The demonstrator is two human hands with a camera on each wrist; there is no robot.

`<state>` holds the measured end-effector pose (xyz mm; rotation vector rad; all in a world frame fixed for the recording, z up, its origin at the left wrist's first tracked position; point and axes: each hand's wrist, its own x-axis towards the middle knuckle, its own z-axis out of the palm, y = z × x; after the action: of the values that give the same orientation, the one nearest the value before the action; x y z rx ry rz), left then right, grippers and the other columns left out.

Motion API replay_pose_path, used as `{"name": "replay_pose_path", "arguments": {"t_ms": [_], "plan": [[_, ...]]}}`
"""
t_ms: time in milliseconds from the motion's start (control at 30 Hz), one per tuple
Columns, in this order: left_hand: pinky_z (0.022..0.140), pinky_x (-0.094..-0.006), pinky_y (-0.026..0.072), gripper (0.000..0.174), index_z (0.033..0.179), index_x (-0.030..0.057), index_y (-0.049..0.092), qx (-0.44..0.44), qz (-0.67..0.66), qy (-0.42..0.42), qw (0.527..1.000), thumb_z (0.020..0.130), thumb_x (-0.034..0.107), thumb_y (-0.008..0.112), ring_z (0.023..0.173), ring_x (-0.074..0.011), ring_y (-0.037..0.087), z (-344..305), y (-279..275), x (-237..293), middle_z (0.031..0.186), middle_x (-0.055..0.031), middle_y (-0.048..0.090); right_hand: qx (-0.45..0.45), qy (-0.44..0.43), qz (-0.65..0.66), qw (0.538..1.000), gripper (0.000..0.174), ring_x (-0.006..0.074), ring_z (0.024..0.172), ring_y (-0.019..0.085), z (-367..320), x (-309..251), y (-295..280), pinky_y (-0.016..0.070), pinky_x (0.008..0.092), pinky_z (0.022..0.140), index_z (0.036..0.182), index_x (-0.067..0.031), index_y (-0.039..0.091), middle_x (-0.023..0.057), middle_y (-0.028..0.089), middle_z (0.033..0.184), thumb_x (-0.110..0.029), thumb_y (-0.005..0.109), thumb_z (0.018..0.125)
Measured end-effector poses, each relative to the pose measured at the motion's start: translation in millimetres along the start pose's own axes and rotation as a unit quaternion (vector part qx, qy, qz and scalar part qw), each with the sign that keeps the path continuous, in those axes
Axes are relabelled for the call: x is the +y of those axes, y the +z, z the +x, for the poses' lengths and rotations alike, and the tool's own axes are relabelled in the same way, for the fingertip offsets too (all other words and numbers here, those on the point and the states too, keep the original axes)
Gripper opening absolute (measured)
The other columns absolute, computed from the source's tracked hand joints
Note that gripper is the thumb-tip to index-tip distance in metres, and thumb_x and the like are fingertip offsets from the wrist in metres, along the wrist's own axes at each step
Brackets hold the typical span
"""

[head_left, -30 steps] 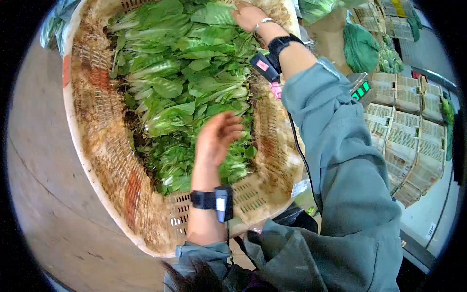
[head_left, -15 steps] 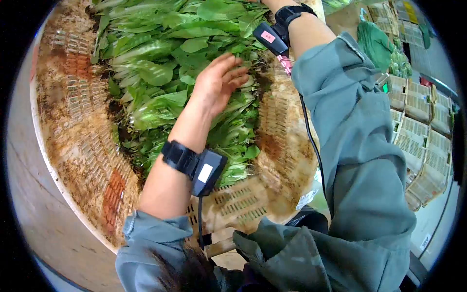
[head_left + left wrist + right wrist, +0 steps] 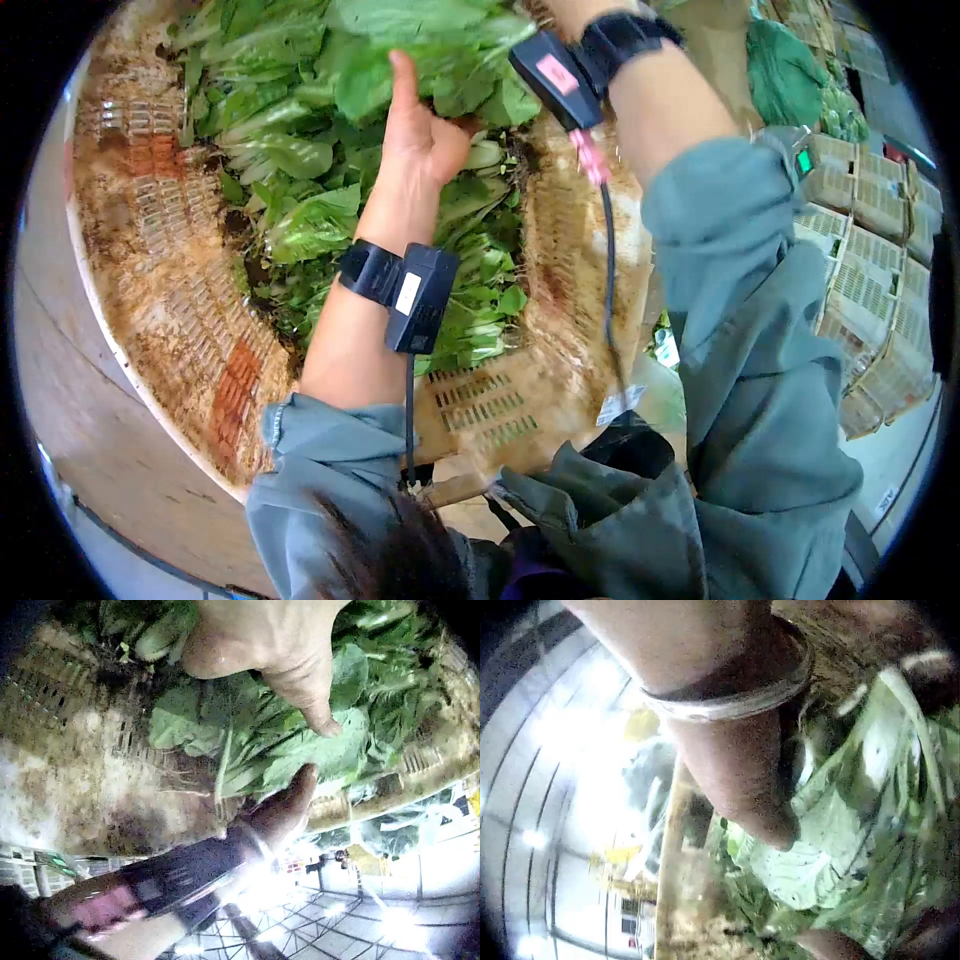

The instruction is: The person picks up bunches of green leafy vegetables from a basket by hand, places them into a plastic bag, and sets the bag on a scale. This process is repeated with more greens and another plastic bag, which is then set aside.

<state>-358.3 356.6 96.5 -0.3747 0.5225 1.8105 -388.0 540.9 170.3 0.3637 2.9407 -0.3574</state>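
Observation:
A bunch of leafy greens [image 3: 400, 85], blurred at the top of the head view, lies between the two hands. My left hand [image 3: 425, 145] holds its near side, thumb straight up against the leaves and fingers tucked beneath, mostly hidden. At the far side my right hand [image 3: 739, 769] grips the bunch, its thumb pressed on a broad pale leaf [image 3: 806, 862]; its fingers are hidden under the leaves. In the left wrist view, both thumbs come close together over the leaves. More greens [image 3: 290, 160] lie in rows below, inside a large dirty plastic basket [image 3: 185, 330].
Slotted basket walls rise around the greens, with the near wall [image 3: 480, 405] close to the person's body. Stacked pale crates [image 3: 870, 290] and a green bag [image 3: 785, 75] stand to the right. A black cable [image 3: 612, 270] hangs from the right wrist's camera.
My left hand has moved forward from over the nearer rows to the far bunch, thumb now raised. That bunch has shifted toward the person, between both hands. The view has moved closer over the basket.

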Motion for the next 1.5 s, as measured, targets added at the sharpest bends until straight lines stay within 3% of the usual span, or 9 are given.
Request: {"name": "replay_pose_path", "arguments": {"t_ms": [100,233,367,500,767,1000,1067,1167,1500], "plan": [[0.105,-0.0469,0.0094,0.104,0.137,0.0155,0.014,0.092,-0.05,-0.039,0.994,0.06,0.077,0.045,0.129,-0.0286,0.015,-27,4,2,0.141,-0.0095,0.017,-0.09,0.11,-0.003,0.99,0.074,0.0376,0.083,0.057,-55,-65,-25,0.0448,0.0411,0.073,0.112,0.0025,0.05,0.0254,0.058,0.093,-0.058,0.051,0.069],[0.099,-0.0414,0.0279,0.075,0.128,0.0077,0.033,0.171,-0.025,-0.073,0.982,0.079,0.065,0.034,0.115,-0.0276,0.038,-65,-3,1,0.127,-0.0135,0.039,0.271,-0.05,-0.092,0.957,0.024,0.0305,0.093,0.051,-118,-104,30,0.0403,0.0424,0.078,0.088,-0.006,0.051,0.0145,0.053,0.097,-0.02,0.057,0.069],[0.092,-0.0363,0.0371,0.037,0.115,0.0062,0.043,0.196,-0.087,-0.041,0.976,0.091,0.033,0.039,0.098,-0.0207,0.047,-116,6,-2,0.109,-0.0084,0.046,0.291,-0.022,-0.04,0.956,0.019,0.0311,0.096,0.049,-154,-130,32,0.0377,0.0447,0.08,0.088,-0.0064,0.05,0.0122,0.051,0.096,-0.015,0.052,0.071],[0.098,-0.0438,0.0288,0.034,0.11,0.0034,0.048,0.032,-0.046,0.021,0.998,0.079,0.017,0.053,0.11,-0.0272,0.043,-148,5,-27,0.118,-0.0124,0.047,0.245,-0.005,-0.035,0.969,0.019,0.0289,0.105,0.045,-179,-126,39,0.0314,0.0502,0.088,0.09,-0.0079,0.049,0.011,0.048,0.102,-0.015,0.051,0.073],[0.1,-0.0386,0.0276,0.077,0.125,0.0076,0.034,0.158,-0.127,0.077,0.976,0.068,0.048,0.066,0.115,-0.0234,0.037,-123,0,-49,0.121,-0.0079,0.042,0.079,-0.077,0.051,0.993,0.03,0.0281,0.11,0.044,-188,-123,4,0.0312,0.0468,0.093,0.098,-0.0063,0.053,0.012,0.05,0.106,-0.022,0.058,0.073],[0.102,-0.0371,0.0247,0.088,0.127,0.0088,0.031,0.188,-0.098,0.085,0.974,0.061,0.051,0.069,0.118,-0.0229,0.034,-132,-36,-73,0.126,-0.0054,0.038,0.052,0.075,0.081,0.993,0.043,0.0335,0.093,0.055,-74,-68,41,0.0438,0.0387,0.081,0.099,0.0001,0.056,0.0175,0.055,0.107,-0.038,0.044,0.084],[0.102,-0.0371,0.025,0.088,0.127,0.0069,0.03,0.142,-0.098,0.074,0.982,0.061,0.05,0.069,0.117,-0.0224,0.034,-136,-45,-78,0.126,-0.006,0.038,-0.219,0.262,0.126,0.932,0.052,0.0337,0.093,0.055,-67,-75,56,0.0413,0.0409,0.084,0.103,0.0004,0.056,0.0208,0.055,0.105,-0.044,0.034,0.086],[0.1,-0.0371,0.0263,0.087,0.125,0.0023,0.031,0.096,-0.098,0.077,0.988,0.062,0.049,0.069,0.115,-0.0214,0.035,-143,-55,-83,0.126,-0.0076,0.037,-0.045,0.21,0.051,0.975,0.058,0.0337,0.092,0.055,-88,-86,75,0.0393,0.0427,0.085,0.101,0.0011,0.056,0.022,0.058,0.098,-0.048,0.029,0.087],[0.089,-0.0417,0.0401,0.053,0.119,0.0129,0.045,0.289,-0.153,0.022,0.945,0.08,0.048,0.051,0.105,-0.0245,0.047,-156,-63,-64,0.118,-0.0046,0.049,-0.212,0.164,0.193,0.944,0.09,0.034,0.097,0.054,-104,-107,42,0.0407,0.0384,0.087,0.103,0.0088,0.053,0.0255,0.056,0.1,-0.074,0.039,0.069]]}}
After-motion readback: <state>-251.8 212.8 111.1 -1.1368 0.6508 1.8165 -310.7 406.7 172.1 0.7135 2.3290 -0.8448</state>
